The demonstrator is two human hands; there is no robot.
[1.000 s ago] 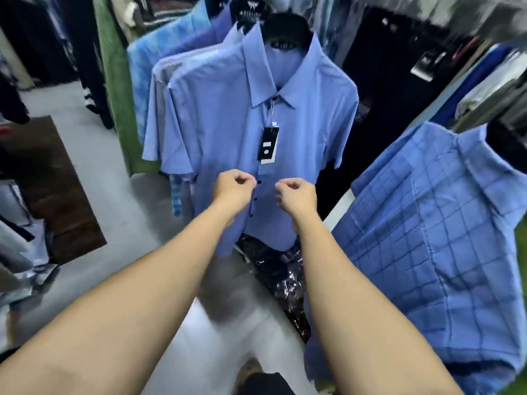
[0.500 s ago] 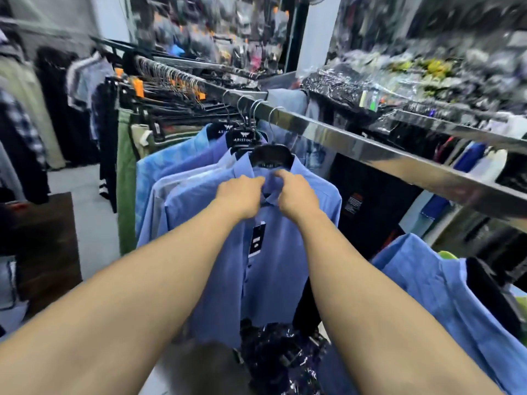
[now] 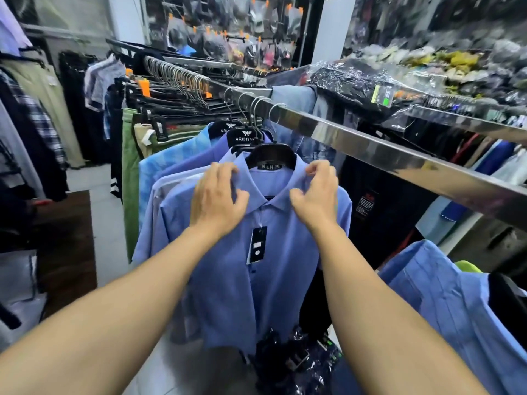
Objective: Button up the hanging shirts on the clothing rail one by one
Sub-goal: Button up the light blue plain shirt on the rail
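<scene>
Head view: blue short-sleeved shirt (image 3: pixel 256 295) hangs on a black hanger (image 3: pixel 271 158) from the steel clothing rail (image 3: pixel 370 149), at the front of a row of other blue shirts (image 3: pixel 171 169). Both arms reach forward to its collar (image 3: pixel 258 192).

Left hand (image 3: pixel 218 201): lies on the left wing of the collar, fingers (image 3: pixel 225 172) spread and nearly straight; grip apart, nothing clamped.

Right hand (image 3: pixel 315 195): at the right wing of the collar, fingers curled over its upper edge with the thumb underneath; grip clamped on the shirt at the collar.

Shirt front lies closed below the collar; one dark button (image 3: pixel 253 271) shows on the placket. A black price tag (image 3: pixel 256 245) dangles on a string from the neck, between the two forearms.

Another blue shirt (image 3: pixel 442 303), checked, hangs at lower right, apart from the first. Plastic-wrapped dark packs (image 3: pixel 293 360) lie on the floor under the hem.
</scene>
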